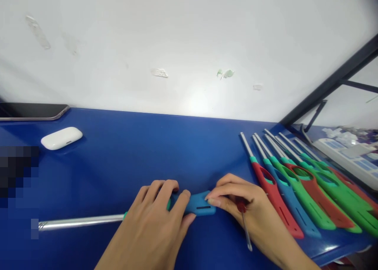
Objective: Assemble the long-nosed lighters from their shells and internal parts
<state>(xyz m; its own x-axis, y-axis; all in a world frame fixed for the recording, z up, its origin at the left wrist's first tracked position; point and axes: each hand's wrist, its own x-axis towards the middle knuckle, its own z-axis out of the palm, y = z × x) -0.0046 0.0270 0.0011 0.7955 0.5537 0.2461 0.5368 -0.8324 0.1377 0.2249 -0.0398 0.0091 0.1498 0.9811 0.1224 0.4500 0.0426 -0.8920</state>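
Observation:
A long-nosed gas lighter with a blue handle and a silver tube lies across the table, the tube pointing left. My left hand rests over it, fingers curled round the handle and hiding the trigger part. At the handle's right end, my right hand has thumb and forefinger pinched together against the blue plastic; anything between those fingertips is too small to make out. A small screwdriver with a red handle is tucked in the palm of that same hand, its metal shaft pointing down toward me.
Several red, blue and green gas lighters lie in a row on the right. A white case and a dark flat device sit at the left. Behind the blue table rises a white wall; a black metal frame stands at right.

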